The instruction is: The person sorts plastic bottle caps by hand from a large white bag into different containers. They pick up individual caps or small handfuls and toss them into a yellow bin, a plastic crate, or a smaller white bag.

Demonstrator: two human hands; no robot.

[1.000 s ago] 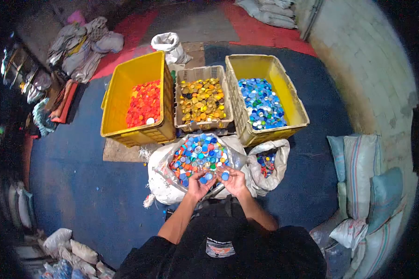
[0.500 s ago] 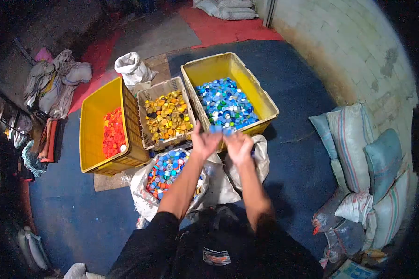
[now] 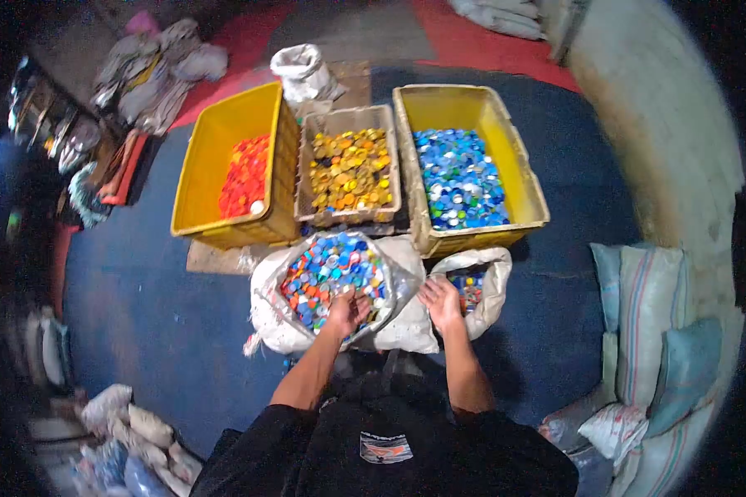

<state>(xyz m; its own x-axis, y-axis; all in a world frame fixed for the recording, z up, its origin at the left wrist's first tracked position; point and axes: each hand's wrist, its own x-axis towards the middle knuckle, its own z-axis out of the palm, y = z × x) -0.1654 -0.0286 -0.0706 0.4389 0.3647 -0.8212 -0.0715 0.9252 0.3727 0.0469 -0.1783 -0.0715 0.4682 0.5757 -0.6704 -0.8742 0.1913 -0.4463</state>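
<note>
My left hand (image 3: 348, 312) is over the near edge of a white sack (image 3: 267, 298) full of mixed bottle caps (image 3: 331, 267). Its fingers are loosely spread and reach the caps. Beside the rim of a smaller white sack (image 3: 497, 290), my right hand (image 3: 441, 300) has its fingers stretched out and holds nothing that I can see. More mixed caps (image 3: 472, 286) show inside that smaller sack. Beyond my hands, red-orange caps (image 3: 244, 178) lie in a tilted yellow crate (image 3: 211, 157), yellow caps (image 3: 352, 170) in a pale crate (image 3: 395, 178), and blue caps (image 3: 460, 178) in another yellow crate (image 3: 510, 149).
A rolled-open white sack (image 3: 302, 74) stands behind the crates. Several filled sacks (image 3: 651, 315) lean by the right wall. Cloth bundles (image 3: 162, 74) lie at the far left, and more bags (image 3: 141, 427) at the near left. Dark blue matting (image 3: 157, 290) covers the floor.
Both hands have come down and apart from in front of the blue-cap crate, the left to the mixed-cap sack, the right beside the smaller sack. Blue caps seen at my fingers no longer show there.
</note>
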